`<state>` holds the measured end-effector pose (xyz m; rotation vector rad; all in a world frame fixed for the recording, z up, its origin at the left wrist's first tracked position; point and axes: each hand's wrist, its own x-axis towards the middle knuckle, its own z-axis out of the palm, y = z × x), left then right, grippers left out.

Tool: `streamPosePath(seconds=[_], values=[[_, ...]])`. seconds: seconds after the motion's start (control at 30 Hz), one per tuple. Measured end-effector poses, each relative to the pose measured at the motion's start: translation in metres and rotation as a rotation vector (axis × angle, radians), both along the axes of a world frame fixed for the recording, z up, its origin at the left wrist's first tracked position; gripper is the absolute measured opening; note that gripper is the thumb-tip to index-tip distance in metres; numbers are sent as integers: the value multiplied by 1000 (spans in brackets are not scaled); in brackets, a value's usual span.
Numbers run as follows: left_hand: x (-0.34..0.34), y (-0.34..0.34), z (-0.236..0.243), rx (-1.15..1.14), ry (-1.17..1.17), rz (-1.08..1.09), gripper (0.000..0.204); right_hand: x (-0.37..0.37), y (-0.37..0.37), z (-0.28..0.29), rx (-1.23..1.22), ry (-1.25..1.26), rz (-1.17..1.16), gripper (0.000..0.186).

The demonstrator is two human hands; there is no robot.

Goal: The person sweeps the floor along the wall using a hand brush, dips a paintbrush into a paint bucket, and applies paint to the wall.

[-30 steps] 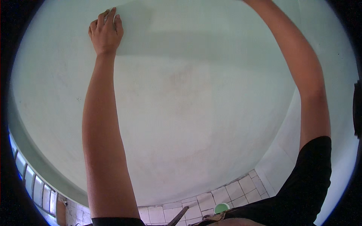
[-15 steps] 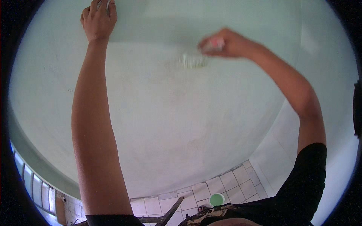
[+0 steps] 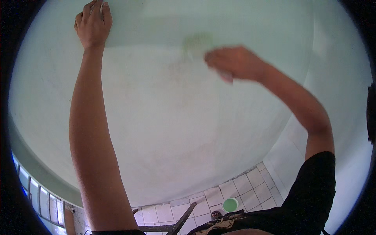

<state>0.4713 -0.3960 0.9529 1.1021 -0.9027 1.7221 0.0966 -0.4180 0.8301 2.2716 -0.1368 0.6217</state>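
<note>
My right hand (image 3: 237, 62) is closed around a paintbrush (image 3: 197, 44), smeared by motion. Its wide, pale green bristles point up and left on the wall (image 3: 176, 125), and a pinkish handle end pokes out below my fingers. The wall's upper part is pale green, the part below whiter with brownish smudges. High at the left, my left hand (image 3: 94, 25) rests against the wall, fingers bent around something pale that I cannot make out. The picture's top edge cuts off part of its fingers.
On the white tiled floor (image 3: 244, 188) far below stands a white bucket (image 3: 230, 205) with green paint inside. Beside it are a sandalled foot (image 3: 216, 214) and dark bars (image 3: 184, 219) of a stand or ladder. A barred window (image 3: 41, 199) shows at lower left.
The brush has swung from bristles low to bristles pointing up, higher on the wall. My right hand has dropped slightly. My left hand appears slightly further left and lower, as the whole view shifts.
</note>
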Motion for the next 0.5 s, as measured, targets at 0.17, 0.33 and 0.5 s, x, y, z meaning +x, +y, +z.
streamPosePath(seconds=[0.17, 0.33, 0.5], values=[[-4, 1, -3, -5, -17, -2, 34, -12, 26, -46, 585, 159, -13, 19], [-8, 2, -3, -24, 11, -86, 29, -1, 1, 60, 592, -54, -38, 20], [-4, 1, -4, -21, -4, -113, 29, 0, 10, 151, 170, -313, 82, 18]])
